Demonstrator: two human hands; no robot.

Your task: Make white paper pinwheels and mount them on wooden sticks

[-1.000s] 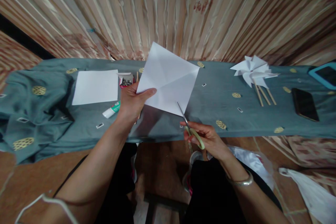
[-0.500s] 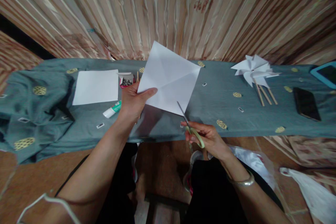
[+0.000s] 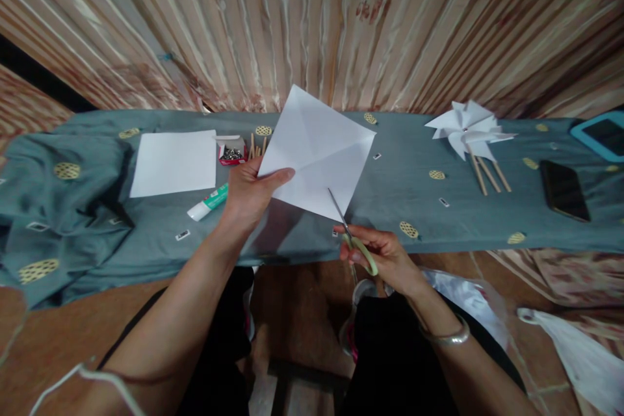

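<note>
A square sheet of white paper [image 3: 316, 143] with diagonal creases is held up over the table, one corner toward me. My left hand [image 3: 253, 192] pinches its left corner, thumb on top and fingers hidden beneath. In my right hand [image 3: 375, 250] is a pair of scissors [image 3: 359, 250] with pale green handles. A scissor blade lies over the paper's near corner; the other blade seems to be under the sheet. Just left of my left hand lie a glue stick [image 3: 208, 201] and a small red box of metal pins [image 3: 232, 151]. Several wooden sticks [image 3: 257, 147] show behind the hand.
A stack of white paper [image 3: 174, 162] lies on the left of the cloth-covered table [image 3: 292, 244]. To the right are white paper pinwheels [image 3: 468, 133] on sticks, a black phone [image 3: 565, 190] and a blue-framed device [image 3: 602, 135]. A curtain [image 3: 322, 32] hangs along the far edge.
The paper and left hand have shifted slightly down and to the right in view. The scissors stay at the paper's near corner. The whole view has moved a little.
</note>
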